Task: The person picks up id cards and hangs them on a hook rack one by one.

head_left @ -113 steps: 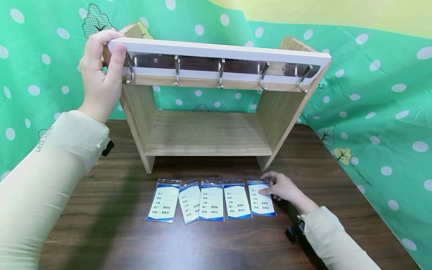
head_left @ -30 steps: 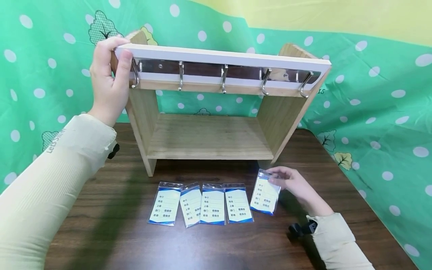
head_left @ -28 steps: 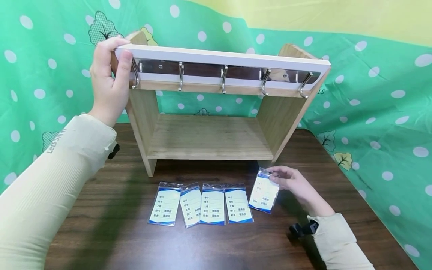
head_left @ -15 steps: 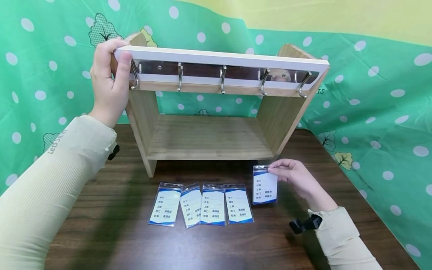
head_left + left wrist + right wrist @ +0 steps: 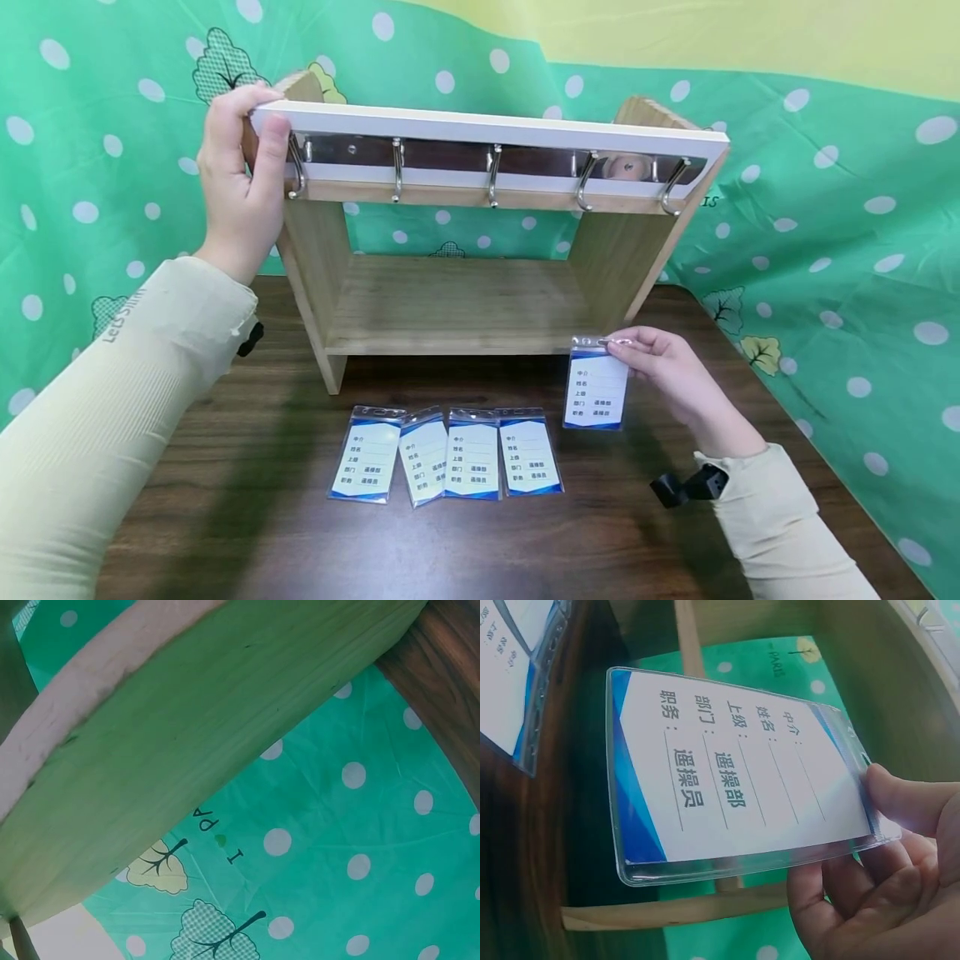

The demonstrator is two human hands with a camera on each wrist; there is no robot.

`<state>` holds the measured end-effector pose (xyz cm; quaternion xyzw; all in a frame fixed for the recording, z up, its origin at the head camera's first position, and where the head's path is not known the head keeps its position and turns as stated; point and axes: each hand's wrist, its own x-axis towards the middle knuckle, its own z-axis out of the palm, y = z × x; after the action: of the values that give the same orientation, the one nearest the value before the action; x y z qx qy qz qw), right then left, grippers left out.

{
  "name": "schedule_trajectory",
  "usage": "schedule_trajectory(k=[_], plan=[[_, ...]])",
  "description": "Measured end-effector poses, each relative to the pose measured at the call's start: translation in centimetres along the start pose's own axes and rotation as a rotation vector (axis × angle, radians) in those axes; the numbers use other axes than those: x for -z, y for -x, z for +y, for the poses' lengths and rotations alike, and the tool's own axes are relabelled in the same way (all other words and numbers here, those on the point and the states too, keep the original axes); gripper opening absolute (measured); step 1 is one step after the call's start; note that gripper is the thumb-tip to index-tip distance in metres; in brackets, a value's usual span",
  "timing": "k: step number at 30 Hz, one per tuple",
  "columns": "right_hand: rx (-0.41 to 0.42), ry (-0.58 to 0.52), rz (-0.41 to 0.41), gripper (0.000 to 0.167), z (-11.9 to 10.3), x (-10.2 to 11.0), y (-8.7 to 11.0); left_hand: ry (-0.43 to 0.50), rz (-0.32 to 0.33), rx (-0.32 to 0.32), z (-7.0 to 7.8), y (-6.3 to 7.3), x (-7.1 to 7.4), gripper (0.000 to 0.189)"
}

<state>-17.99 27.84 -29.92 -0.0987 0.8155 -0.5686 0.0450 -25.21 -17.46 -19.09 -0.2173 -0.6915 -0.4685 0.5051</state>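
My right hand [image 5: 663, 367] pinches a badge in a clear plastic sleeve [image 5: 596, 387] by its top corner, holding it up off the table before the shelf's lower right. In the right wrist view the thumb lies on the slotted end of this badge [image 5: 735, 772], with the fingers behind it. My left hand [image 5: 243, 179] grips the upper left corner of the wooden shelf [image 5: 465, 300], thumb in front on the white hook board [image 5: 480, 125]. A row of metal hooks [image 5: 493, 175] lines that board. In the left wrist view a wooden side panel [image 5: 187, 735] fills much of the frame; no fingers show.
Several more badges [image 5: 363, 454] lie in a row on the dark wooden table [image 5: 450, 550], in front of the shelf; two of them overlap. A green dotted cloth [image 5: 825, 250] hangs behind and to the right.
My right hand has taken the rightmost badge off the table and raised it, turning it upright and carrying it toward the shelf. My left hand keeps its grip on the shelf corner.
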Motion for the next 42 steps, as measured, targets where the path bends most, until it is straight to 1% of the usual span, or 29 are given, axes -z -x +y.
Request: schedule_trajectory(k=[6, 13, 17, 22, 24, 27, 29, 35, 38, 42], plan=[[0.038, -0.108, 0.01, 0.01, -1.2, 0.4, -0.1, -0.006, 0.006, 0.002, 0.0, 0.1, 0.0, 0.027], [0.085, -0.125, 0.062, 0.011, -2.6, 1.3, -0.3, 0.011, 0.014, 0.005, 0.0, 0.1, -0.1, 0.027], [0.113, -0.201, 0.095, 0.012, -3.9, 2.2, -0.4, 0.015, 0.017, 0.005, 0.0, 0.0, -0.2, 0.027], [0.174, -0.306, 0.127, 0.011, -5.7, 3.1, -0.6, 0.025, 0.023, 0.003, 0.0, 0.0, -0.4, 0.027], [0.192, -0.326, 0.141, 0.011, -6.4, 3.3, -0.7, 0.03, 0.027, 0.001, 0.0, 0.0, -0.4, 0.027], [0.211, -0.331, 0.167, 0.01, -7.3, 3.4, -0.8, 0.028, 0.031, 0.0, 0.0, 0.0, -0.4, 0.026], [0.215, -0.305, 0.189, 0.01, -7.8, 3.5, -0.8, 0.024, 0.031, -0.002, 0.0, 0.0, -0.5, 0.026], [0.234, -0.308, 0.197, 0.008, -9.1, 3.7, -1.1, 0.013, 0.029, -0.006, 0.0, 0.1, -0.6, 0.026], [0.273, -0.325, 0.192, 0.009, -9.8, 3.8, -1.3, 0.016, 0.029, -0.006, 0.0, 0.0, -0.7, 0.026], [0.33, -0.304, 0.213, 0.01, -10.7, 3.9, -1.4, 0.02, 0.032, -0.004, 0.0, 0.0, -0.7, 0.026]])
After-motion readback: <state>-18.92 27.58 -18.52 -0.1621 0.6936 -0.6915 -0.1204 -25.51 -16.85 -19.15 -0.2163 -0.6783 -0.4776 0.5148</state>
